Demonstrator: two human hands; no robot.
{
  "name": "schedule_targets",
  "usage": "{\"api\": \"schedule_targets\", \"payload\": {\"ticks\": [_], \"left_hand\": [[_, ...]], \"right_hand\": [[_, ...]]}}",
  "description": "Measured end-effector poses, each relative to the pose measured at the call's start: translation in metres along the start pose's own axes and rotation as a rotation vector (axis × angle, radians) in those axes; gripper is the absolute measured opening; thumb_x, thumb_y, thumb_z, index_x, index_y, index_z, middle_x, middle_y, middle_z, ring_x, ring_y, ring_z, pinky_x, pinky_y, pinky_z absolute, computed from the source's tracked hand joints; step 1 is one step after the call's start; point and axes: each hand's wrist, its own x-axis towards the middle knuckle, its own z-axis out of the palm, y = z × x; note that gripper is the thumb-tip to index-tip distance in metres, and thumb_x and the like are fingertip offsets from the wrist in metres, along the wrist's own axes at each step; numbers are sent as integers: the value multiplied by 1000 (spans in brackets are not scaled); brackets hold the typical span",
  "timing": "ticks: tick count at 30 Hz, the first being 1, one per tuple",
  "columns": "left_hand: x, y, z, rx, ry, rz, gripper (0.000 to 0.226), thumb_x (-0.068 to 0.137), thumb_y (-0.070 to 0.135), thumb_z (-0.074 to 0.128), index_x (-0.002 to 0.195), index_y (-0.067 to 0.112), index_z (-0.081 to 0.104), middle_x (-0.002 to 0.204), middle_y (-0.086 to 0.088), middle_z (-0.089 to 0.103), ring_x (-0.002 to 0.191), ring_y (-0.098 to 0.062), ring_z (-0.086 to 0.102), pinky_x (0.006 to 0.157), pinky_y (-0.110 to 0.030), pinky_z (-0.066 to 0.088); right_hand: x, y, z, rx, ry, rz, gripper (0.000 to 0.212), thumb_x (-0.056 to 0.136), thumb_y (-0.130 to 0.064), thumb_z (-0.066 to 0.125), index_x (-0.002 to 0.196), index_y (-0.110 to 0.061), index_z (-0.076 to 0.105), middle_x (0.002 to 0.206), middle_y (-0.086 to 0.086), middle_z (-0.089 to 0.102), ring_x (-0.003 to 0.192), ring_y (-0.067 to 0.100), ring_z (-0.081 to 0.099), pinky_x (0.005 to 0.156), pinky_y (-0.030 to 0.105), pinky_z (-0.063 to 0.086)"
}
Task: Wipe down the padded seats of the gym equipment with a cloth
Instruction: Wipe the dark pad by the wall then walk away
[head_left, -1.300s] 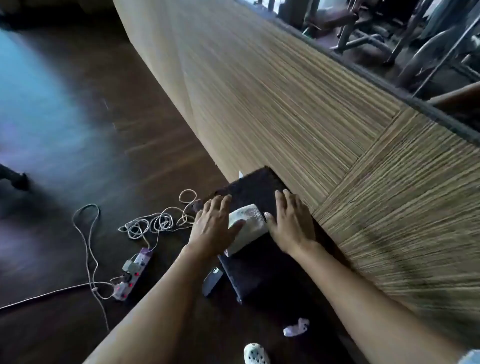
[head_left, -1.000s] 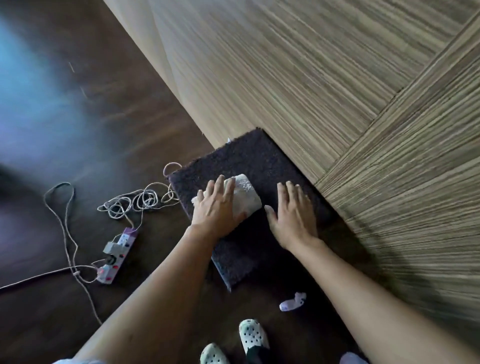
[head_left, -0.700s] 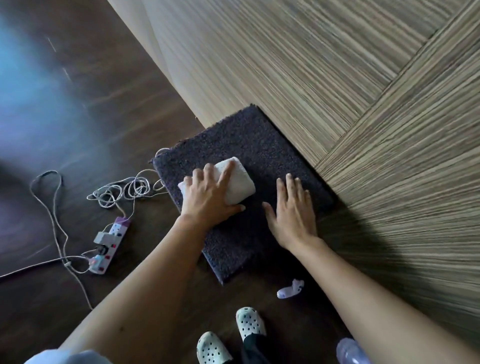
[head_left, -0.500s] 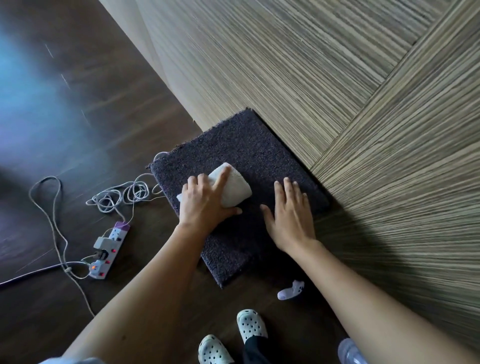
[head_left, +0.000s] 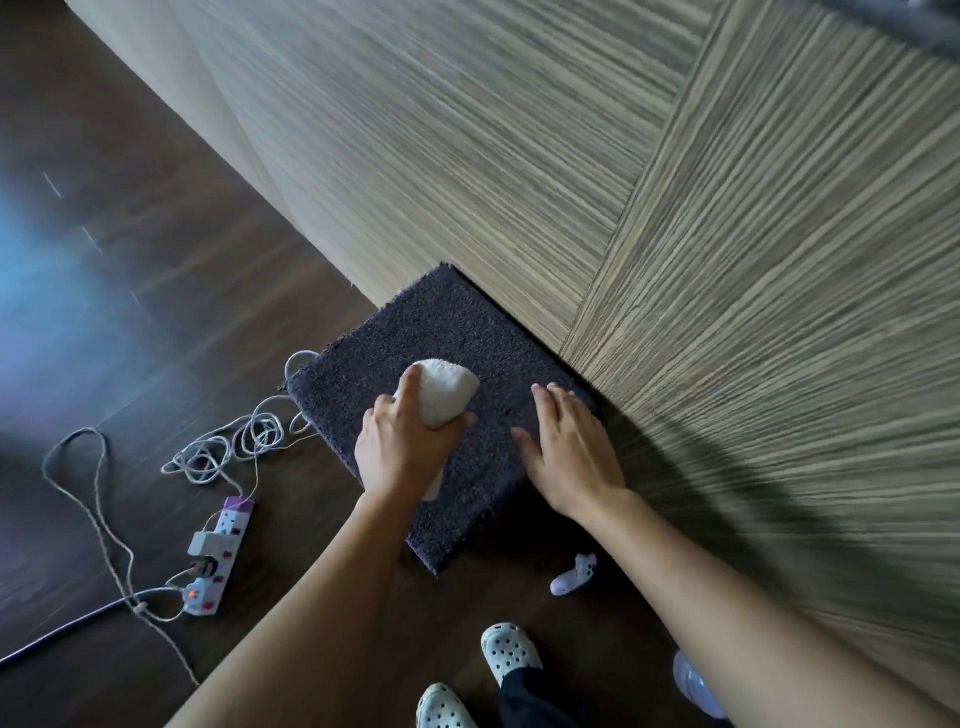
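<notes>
cloth (head_left: 445, 396) now farther from right hand (head_left: 569, 457)

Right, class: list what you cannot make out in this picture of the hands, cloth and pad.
Head view only.
1. Cloth: its near part is covered by the left hand.
2. Pad: what it rests on is hidden beneath it.
3. White object by the pad: too small to identify.
4. Cable: cut off by the left edge.
</notes>
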Motion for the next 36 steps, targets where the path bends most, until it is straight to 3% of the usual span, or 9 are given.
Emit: {"api": "schedule_targets", "payload": {"ticks": [8,13,20,27,30,36], "left_hand": [[-45,47,-37,-44,-73,195,82,68,68,67,138,38,35,111,-7,61,106,-30,56,78,-39,47],[-89,66,-47,-67,-169,355,78,68,67,66,134,39,36,109,-7,61,102,-31,58,74,-39,45],[-185,79,-61,-39,-327,671,71,71,65,66,130,36,39,107,-8,64,97,-34,61,67,-38,46],[-308,96,-36,13,-562,904,73,71,64,64,134,41,35,117,-6,62,105,-31,59,76,-37,47],[-368,113,-13,36,-654,1044,73,69,64,65,132,41,37,118,-7,63,108,-33,59,79,-39,48],[-491,151,50,51,-843,1243,77,61,70,63,127,42,35,119,-7,62,110,-35,58,88,-43,47]], "right_hand": [[-78,-2,-50,56,136,137,64,99,-48,29,149,-8,20,153,16,27,141,30,24,113,43,27],[-150,0,-54,102,271,285,78,88,-54,12,140,-2,37,138,19,47,126,35,44,101,46,40],[-289,-8,-41,154,437,604,55,97,-40,42,140,-6,37,139,15,46,126,31,44,100,42,36],[-426,5,-11,193,479,906,51,95,-41,40,135,-9,38,129,12,51,116,31,50,92,43,43],[-486,16,1,241,553,1042,61,89,-48,25,132,-9,43,126,12,52,113,32,51,90,42,44],[-604,53,38,318,642,1320,54,97,-42,39,142,-13,32,146,10,39,133,28,37,108,39,29]]}}
